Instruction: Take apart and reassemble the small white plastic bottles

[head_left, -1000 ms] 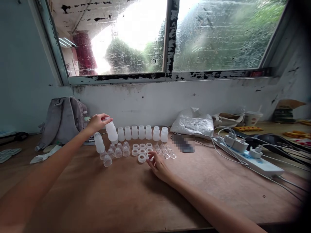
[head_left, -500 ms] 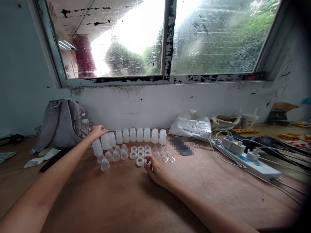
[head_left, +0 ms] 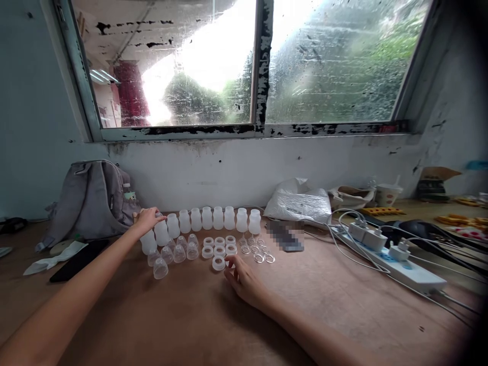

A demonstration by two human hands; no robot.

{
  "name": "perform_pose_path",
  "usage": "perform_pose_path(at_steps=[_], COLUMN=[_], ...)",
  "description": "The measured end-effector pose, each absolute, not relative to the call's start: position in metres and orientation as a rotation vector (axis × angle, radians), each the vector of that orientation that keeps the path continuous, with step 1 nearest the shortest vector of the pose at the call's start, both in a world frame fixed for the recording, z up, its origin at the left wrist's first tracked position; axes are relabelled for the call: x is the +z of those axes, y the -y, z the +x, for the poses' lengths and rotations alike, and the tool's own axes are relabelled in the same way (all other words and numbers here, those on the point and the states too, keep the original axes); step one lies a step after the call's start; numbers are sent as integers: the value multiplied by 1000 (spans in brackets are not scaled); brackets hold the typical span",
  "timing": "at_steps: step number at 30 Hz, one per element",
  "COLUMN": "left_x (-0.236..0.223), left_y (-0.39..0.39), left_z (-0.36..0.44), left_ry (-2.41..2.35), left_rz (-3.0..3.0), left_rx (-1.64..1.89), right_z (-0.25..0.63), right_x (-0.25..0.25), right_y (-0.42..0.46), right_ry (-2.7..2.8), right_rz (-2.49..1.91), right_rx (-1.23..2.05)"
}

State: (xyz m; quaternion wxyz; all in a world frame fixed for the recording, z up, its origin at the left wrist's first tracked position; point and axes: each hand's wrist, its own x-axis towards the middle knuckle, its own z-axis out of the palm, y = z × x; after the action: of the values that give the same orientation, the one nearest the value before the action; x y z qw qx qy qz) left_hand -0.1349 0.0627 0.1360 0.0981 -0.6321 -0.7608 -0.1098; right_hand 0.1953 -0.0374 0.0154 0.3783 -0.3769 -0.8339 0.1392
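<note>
A row of frosted white baby bottles stands along the back of the table. At its left end my left hand has its bent fingers at the top of a bottle; the hand covers part of the rims there. Clear dome caps stand in front of those bottles. White screw rings lie in a small grid mid-table. My right hand rests at the grid's near right corner, fingers curled round a ring they mostly hide. Thin clear rings, some with small stems, lie just to its right.
A grey backpack leans at the left wall, with a black flat object and white tissue before it. Behind right lie a silver padded bag and a pixelated dark object. A cabled power strip stands at right.
The view has shifted slightly, so the whole table sits lower. My left hand remains at the leftmost bottles and my right hand by the screw rings, with little movement.
</note>
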Motion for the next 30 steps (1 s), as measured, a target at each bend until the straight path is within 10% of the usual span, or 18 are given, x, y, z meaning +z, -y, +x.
perform_pose_path(at_steps=[22, 30], left_x=[8, 18], left_y=[31, 42], left_z=[12, 11], left_ry=[1386, 1253], left_rz=[-2635, -2534], left_rx=[-891, -1343], right_z=[256, 210], right_x=[33, 33], right_y=[-12, 26], right_ry=[2001, 2000], right_rz=[-1876, -1174], right_rx=[-19, -5])
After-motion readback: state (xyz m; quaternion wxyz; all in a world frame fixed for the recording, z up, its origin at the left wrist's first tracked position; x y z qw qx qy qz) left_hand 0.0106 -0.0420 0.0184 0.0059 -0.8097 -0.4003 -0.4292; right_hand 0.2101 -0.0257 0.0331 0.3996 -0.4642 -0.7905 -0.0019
